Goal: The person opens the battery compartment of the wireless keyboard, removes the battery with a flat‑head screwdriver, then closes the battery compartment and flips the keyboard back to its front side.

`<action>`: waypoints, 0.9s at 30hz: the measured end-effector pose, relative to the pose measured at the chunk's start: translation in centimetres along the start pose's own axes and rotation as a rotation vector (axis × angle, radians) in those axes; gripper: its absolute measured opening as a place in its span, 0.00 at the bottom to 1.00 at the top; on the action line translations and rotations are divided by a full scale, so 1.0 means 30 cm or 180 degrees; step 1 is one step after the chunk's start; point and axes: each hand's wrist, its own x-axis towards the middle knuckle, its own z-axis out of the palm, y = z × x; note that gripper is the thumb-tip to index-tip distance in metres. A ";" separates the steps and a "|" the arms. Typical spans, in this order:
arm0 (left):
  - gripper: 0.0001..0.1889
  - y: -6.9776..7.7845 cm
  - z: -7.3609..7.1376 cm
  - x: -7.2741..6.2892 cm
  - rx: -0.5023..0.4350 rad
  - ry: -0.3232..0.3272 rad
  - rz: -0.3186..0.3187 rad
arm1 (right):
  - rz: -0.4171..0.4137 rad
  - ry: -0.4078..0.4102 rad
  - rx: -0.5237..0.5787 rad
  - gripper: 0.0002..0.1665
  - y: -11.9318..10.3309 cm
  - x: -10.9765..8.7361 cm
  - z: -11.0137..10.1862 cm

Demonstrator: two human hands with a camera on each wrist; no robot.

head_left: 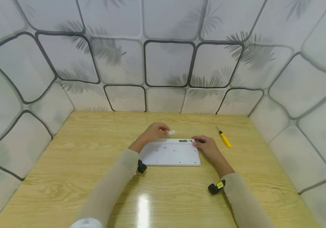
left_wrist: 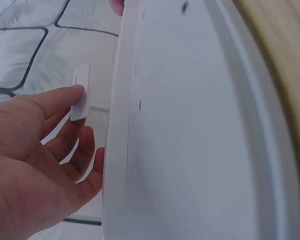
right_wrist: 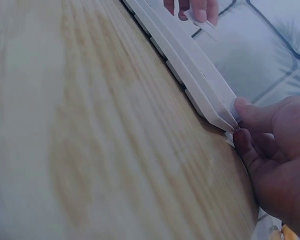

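Head view: left fingers (head_left: 164,126) pinch white piece (head_left: 172,132); right fingers (head_left: 201,138) pinch keyboard (head_left: 168,156); yellow label (head_left: 219,185) unreadable.

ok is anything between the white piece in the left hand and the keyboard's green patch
Nothing visible stands between the white piece and the green patch; the right hand grips the keyboard just right of that patch.

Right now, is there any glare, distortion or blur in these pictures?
Yes: in the head view, a bright glare streak on the tabletop near the picture's bottom; in the left wrist view, the edge of the keyboard bows, likely lens distortion, and its pale underside looks soft; in the right wrist view, the tabletop's grain looks blurred up close.
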 end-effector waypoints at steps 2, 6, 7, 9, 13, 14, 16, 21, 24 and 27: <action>0.11 -0.020 -0.020 -0.005 0.0026 0.0010 -0.0056 | 0.0011 0.0001 -0.0024 0.21 0.000 0.002 0.002; 0.12 -0.055 -0.058 -0.018 0.0055 0.0013 -0.0174 | 0.0007 0.0004 -0.0079 0.21 -0.003 0.005 0.005; 0.12 -0.062 -0.068 -0.021 0.0055 0.0010 -0.0213 | 0.0002 0.0014 -0.0092 0.20 -0.005 0.005 0.006; 0.12 -0.079 -0.085 -0.026 0.0072 0.0000 -0.0269 | -0.0017 0.0025 -0.0114 0.20 -0.010 0.005 0.007; 0.13 -0.105 -0.115 -0.030 0.0125 -0.0020 -0.0345 | -0.0010 0.0047 -0.0163 0.20 -0.021 0.003 0.007; 0.13 -0.112 -0.121 -0.029 0.0148 -0.0023 -0.0358 | 0.0008 0.0050 -0.0163 0.20 -0.024 0.002 0.007; 0.13 -0.121 -0.134 -0.028 0.0168 -0.0030 -0.0388 | 0.0052 0.0061 -0.0166 0.20 -0.027 0.000 0.005; 0.13 -0.150 -0.166 -0.024 0.0233 -0.0025 -0.0410 | 0.0078 0.0073 -0.0143 0.20 -0.025 0.000 0.003; 0.13 -0.171 -0.182 -0.022 0.0293 -0.0037 -0.0428 | 0.0066 0.0056 -0.0157 0.20 -0.019 0.004 0.003; 0.13 -0.184 -0.197 -0.021 0.0347 -0.0064 -0.0469 | 0.0080 0.0053 -0.0168 0.20 -0.016 0.006 0.004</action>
